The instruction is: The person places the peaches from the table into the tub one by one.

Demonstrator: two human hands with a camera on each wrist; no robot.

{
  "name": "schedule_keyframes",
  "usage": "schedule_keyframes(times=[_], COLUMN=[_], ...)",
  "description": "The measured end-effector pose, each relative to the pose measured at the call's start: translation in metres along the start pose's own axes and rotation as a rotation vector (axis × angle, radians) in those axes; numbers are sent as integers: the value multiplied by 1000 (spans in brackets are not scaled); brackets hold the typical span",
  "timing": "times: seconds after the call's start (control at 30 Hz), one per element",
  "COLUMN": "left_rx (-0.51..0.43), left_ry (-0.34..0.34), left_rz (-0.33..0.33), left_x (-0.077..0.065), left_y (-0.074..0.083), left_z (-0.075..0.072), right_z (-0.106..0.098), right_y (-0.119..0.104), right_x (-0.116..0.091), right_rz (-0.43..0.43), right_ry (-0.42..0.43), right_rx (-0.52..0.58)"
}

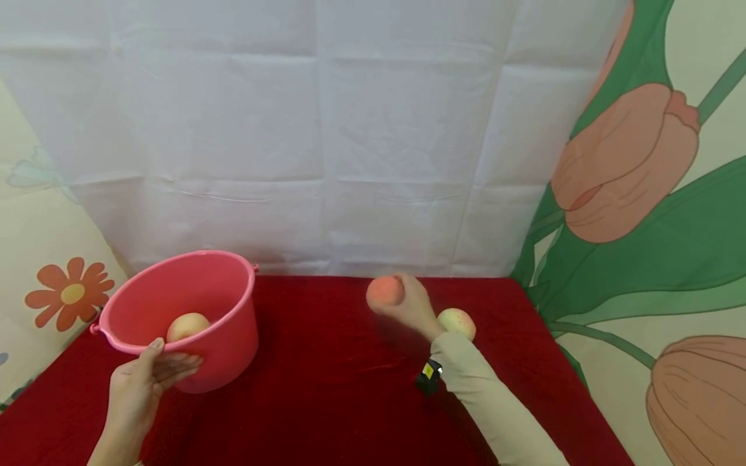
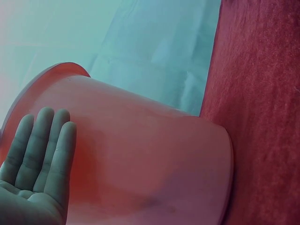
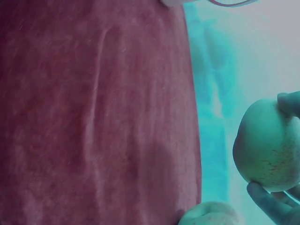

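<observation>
On the left stands a pink bucket (image 1: 218,362), with one peach (image 1: 188,325) visible inside. My left hand (image 1: 146,382) is at its near side, the thumb by the rim and the straight fingers (image 2: 41,154) in front of the outer wall. Whether they touch it, I cannot tell. My right hand (image 1: 410,304) holds an orange-pink peach (image 1: 384,291) above the red cloth; fingertips grip it from two sides in the right wrist view, where the peach (image 3: 268,147) looks greenish. Another peach (image 1: 457,322), pale yellow and pink, lies on the cloth beside my right wrist.
A red cloth (image 1: 315,401) covers the table. White sheeting (image 1: 326,142) hangs behind its far edge. Printed flowers decorate the backdrop at both sides. A small black device (image 1: 428,377) is worn on the right wrist.
</observation>
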State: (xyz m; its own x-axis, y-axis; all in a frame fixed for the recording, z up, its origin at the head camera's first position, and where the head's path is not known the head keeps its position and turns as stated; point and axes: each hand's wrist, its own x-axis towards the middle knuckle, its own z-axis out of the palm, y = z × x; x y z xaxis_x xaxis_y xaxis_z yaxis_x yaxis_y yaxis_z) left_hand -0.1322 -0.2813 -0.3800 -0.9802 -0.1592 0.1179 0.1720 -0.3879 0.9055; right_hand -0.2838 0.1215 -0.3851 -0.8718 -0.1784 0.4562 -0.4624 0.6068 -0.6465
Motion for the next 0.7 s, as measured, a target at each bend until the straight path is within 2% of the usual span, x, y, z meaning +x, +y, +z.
schedule_keyframes(times=[0.2, 0.5, 0.7], left_rx=[5, 1, 26], left_ry=[0, 11, 23], left_rz=[4, -10, 10], left_x=[-1, 0, 3], left_y=[0, -1, -5], left_z=[1, -1, -7], right_z=[-2, -6, -8], right_y=[-10, -20, -31], right_x=[2, 8, 14], right_rz=[96, 106, 111], right_ry=[-27, -42, -31], right_rx=[87, 59, 43])
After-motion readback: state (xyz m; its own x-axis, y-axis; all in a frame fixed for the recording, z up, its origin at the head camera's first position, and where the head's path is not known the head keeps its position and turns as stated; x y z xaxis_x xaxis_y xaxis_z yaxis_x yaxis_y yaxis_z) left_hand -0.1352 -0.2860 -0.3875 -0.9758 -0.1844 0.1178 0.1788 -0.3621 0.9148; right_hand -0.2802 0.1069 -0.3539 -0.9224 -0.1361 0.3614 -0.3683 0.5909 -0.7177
